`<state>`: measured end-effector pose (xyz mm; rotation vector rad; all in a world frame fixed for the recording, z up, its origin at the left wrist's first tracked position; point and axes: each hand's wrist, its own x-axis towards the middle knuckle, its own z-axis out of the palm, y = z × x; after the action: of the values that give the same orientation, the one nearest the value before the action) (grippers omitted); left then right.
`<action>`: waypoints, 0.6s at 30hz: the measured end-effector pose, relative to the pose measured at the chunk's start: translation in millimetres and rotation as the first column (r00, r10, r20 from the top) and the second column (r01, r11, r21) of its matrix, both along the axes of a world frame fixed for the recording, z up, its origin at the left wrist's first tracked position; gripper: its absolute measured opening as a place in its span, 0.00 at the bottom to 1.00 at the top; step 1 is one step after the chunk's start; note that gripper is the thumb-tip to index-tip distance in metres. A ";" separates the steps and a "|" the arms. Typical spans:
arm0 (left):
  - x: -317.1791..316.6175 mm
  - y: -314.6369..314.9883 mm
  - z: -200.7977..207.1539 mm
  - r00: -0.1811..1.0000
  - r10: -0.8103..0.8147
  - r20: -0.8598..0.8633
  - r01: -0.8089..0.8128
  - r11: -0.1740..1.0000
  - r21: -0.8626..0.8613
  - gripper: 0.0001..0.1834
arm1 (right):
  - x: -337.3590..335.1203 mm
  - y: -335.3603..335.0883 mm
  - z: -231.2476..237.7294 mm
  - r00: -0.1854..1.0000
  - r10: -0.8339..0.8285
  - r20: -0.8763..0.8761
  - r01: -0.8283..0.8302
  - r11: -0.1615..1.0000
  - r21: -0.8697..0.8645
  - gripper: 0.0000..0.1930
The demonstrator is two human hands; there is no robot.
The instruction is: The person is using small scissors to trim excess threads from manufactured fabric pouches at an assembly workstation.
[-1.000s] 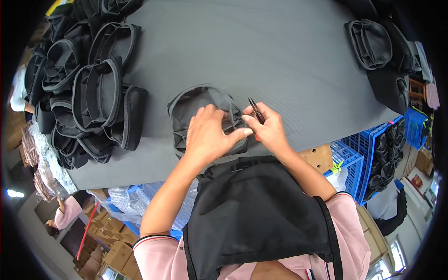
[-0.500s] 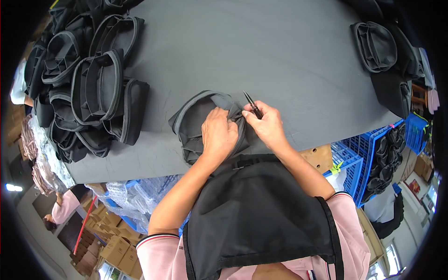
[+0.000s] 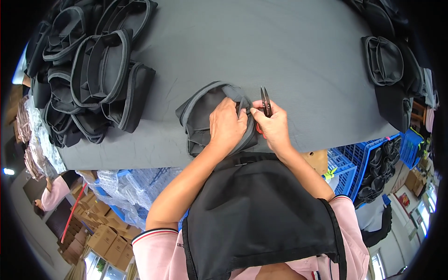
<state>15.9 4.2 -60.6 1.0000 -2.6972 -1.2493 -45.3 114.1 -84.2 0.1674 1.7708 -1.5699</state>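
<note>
Nearest, below the pouch, is the worker's black apron (image 3: 261, 205). The open black fabric organizer pouch (image 3: 200, 113), with a grey-bound rim, rests on the grey-covered worktable (image 3: 261, 42). The left hand (image 3: 227, 123) reaches into the pouch, its thumb and fingers closed on the right-hand wall. The right hand (image 3: 275, 128), just right of the pouch, grips red-handled thread snips (image 3: 265, 100) with the blades pointing away, while its thumb and forefinger pinch at the pouch's right rim; exactly what is pinched is too small to tell.

The pouch looks light, soft and likely to fold under pressure, not fragile or slippery; its bound rim seems the firmest place to hold, with fingers inside to brace the wall.

Left of the pouch is a heap of similar pouches (image 3: 100, 70); well to its right are more pouches (image 3: 384, 60). Beyond the pouch's lower right stand blue plastic crates (image 3: 343, 170); far to its lower left, cardboard boxes (image 3: 102, 240).
</note>
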 end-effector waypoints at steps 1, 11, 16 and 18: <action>0.6 0.6 0.5 1.000 0.011 0.027 -0.012 0.999 0.049 0.10 | 0.6 0.1 -0.2 1.000 0.005 0.000 -0.005 1.000 0.003 0.06; 5.7 1.4 -14.3 0.997 0.012 -0.074 0.002 0.983 0.183 0.14 | -2.3 -2.1 1.2 0.999 0.024 0.036 -0.026 0.998 0.050 0.05; 0.2 0.2 -7.5 1.000 -0.020 0.024 0.013 0.971 0.240 0.14 | -4.9 2.9 -6.8 0.993 -0.050 0.103 0.053 0.998 -0.027 0.09; 1.4 -0.6 -8.6 1.000 -0.022 0.021 0.017 0.972 0.235 0.14 | -5.0 5.8 -3.3 0.992 -0.038 0.123 0.045 0.997 -0.058 0.08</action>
<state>17.3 3.6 -69.2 1.0156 -2.6267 -1.6012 -50.4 119.9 -87.4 0.2672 1.6332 -1.6060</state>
